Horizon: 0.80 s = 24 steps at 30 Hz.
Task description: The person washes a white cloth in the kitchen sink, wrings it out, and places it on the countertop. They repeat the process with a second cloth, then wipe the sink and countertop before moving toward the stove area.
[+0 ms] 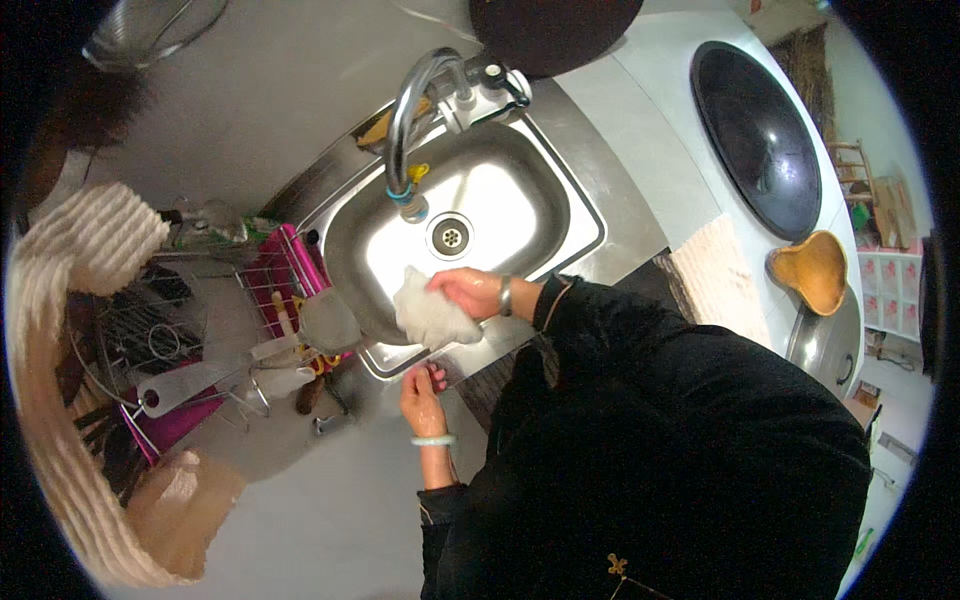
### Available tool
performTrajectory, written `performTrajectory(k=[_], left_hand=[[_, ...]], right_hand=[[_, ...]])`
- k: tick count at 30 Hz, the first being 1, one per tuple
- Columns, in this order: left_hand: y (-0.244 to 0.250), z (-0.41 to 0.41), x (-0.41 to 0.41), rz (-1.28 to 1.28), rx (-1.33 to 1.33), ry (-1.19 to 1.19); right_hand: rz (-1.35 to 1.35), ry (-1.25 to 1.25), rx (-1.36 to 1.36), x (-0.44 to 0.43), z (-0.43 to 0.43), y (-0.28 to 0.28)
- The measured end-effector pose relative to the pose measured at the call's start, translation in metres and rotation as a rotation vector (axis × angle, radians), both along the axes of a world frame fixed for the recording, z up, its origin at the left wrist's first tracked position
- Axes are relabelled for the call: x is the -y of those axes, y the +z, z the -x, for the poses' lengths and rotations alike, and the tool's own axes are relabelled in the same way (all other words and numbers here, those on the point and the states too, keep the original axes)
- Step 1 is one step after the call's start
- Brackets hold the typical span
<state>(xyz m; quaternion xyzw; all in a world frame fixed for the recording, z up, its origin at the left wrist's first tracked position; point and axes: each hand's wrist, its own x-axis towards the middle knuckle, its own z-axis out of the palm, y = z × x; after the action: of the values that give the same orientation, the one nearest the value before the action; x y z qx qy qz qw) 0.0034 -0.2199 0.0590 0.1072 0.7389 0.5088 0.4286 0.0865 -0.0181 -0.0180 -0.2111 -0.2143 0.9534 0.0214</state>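
My right hand (469, 291), with a metal bracelet at the wrist, grips a whitish cloth (431, 311) over the near edge of a stainless steel sink (517, 232). Below the cloth, outside the sink's rim, is my left hand (424, 401), wet and loosely curled, with a pale bangle; nothing shows in it. A curved chrome faucet (405, 112) with a blue ring near its spout reaches over the basin. The round drain strainer (451, 238) is visible in the basin floor. Whether water runs is not clear.
Left of the sink stand a pink and wire rack (289, 259) and a grey-handled utensil (187, 386). A black wok lid or pan (757, 142), a wooden dish (814, 271) and a ribbed cloth (720, 274) lie on the right counter. A dark round object (555, 30) is behind the faucet.
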Motion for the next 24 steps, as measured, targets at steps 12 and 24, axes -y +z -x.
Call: performTrajectory(k=[12, 24], left_hand=[[0.005, -0.027, -0.149, -0.287, 0.735, -0.072], [0.028, -0.017, -0.171, -0.537, 0.832, 0.046]], right_hand=[[0.398, -0.298, -0.21, -0.029, -0.075, 0.076], [-0.693, -0.27, 0.661, -0.089, -0.099, 0.045]])
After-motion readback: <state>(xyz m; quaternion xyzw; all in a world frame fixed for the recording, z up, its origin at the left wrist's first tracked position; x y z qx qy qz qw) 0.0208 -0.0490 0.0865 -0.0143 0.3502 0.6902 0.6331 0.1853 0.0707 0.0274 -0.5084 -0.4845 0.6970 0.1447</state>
